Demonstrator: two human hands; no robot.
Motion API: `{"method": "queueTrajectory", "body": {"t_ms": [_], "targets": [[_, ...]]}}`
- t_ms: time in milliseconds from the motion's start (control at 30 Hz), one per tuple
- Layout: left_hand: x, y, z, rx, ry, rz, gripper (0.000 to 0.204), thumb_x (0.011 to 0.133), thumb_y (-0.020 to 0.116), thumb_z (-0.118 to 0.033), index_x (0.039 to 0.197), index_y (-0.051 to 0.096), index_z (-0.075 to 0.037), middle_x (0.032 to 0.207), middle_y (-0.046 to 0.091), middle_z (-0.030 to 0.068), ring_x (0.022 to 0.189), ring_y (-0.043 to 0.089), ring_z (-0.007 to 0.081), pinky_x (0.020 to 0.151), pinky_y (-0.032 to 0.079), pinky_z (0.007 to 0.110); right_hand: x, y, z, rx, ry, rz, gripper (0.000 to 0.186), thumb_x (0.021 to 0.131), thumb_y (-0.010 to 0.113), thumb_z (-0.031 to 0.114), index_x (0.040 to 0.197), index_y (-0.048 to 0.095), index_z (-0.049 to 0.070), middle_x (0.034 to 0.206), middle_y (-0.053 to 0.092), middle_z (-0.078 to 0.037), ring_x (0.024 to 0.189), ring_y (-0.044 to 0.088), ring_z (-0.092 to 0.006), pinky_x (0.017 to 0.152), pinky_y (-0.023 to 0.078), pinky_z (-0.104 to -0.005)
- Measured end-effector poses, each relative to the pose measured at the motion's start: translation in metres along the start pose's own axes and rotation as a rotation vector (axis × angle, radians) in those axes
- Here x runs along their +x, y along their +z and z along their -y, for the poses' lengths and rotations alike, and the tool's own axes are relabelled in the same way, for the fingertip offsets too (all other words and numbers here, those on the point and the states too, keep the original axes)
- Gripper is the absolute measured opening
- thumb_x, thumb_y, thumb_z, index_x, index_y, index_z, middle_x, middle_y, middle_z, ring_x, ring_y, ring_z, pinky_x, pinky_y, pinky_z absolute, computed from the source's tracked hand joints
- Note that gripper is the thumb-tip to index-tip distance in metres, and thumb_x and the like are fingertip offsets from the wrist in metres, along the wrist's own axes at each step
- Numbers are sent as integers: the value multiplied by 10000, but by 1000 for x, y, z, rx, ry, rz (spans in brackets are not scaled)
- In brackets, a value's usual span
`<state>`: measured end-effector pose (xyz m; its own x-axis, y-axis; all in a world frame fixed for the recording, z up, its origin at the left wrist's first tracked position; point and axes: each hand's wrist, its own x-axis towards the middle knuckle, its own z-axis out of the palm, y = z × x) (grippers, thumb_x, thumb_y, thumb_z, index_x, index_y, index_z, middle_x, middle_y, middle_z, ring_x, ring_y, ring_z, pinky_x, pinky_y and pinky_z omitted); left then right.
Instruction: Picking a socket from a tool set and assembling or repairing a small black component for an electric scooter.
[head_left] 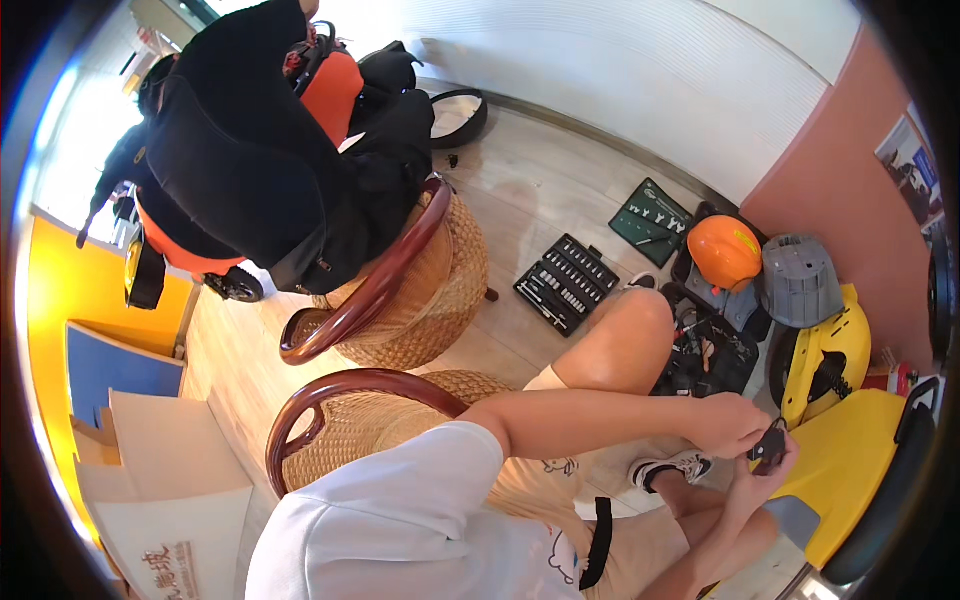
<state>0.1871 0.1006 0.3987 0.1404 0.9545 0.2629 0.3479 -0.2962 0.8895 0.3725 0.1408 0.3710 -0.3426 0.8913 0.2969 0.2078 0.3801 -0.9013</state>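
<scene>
Left hand (728, 426) and right hand (757, 488) both grip a black part (768, 450); right of them, the edge of yellow panel (852, 455) is near.

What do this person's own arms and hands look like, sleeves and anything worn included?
The left hand and right hand wear no gloves. On the left, a loose, short, near-white sleeve ends near the elbow; both forearms are bare. No watch or bracelet can be made out. The right sleeve is out of sight.
</scene>
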Motion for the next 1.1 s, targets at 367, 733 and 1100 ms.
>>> {"method": "queueTrajectory", "body": {"t_ms": [367, 733, 1100], "targets": [[11, 36, 40, -220, -384, 268, 323, 913, 500, -211, 951, 691, 46, 907, 675, 285, 893, 670, 405, 796, 518, 483, -9, -8, 19, -668, -268, -31, 523, 740, 742, 11, 1247, 612, 8, 1107, 553, -180, 1127, 555, -424, 881, 449, -427], [-11, -41, 13, -342, -254, 311, 205, 997, 527, -191, 1002, 623, -10, 912, 599, 38, 862, 531, 112, 753, 435, 271, 5, 30, 29, 143, 99, 35, 633, 687, 837, -49, 1227, 519, 44, 1076, 588, -45, 1012, 585, -129, 881, 508, -272], [-3, -5, -7, 8, -165, -76, 611, 821, 810, -364, 1308, 559, -94, 1181, 540, 150, 1017, 583, 234, 893, 497, 348, -3, -17, 15, 1137, 465, 211, 557, 880, 702, 33, 1385, 469, -2, 1301, 581, -140, 1206, 566, -227, 1046, 442, -388]]}}
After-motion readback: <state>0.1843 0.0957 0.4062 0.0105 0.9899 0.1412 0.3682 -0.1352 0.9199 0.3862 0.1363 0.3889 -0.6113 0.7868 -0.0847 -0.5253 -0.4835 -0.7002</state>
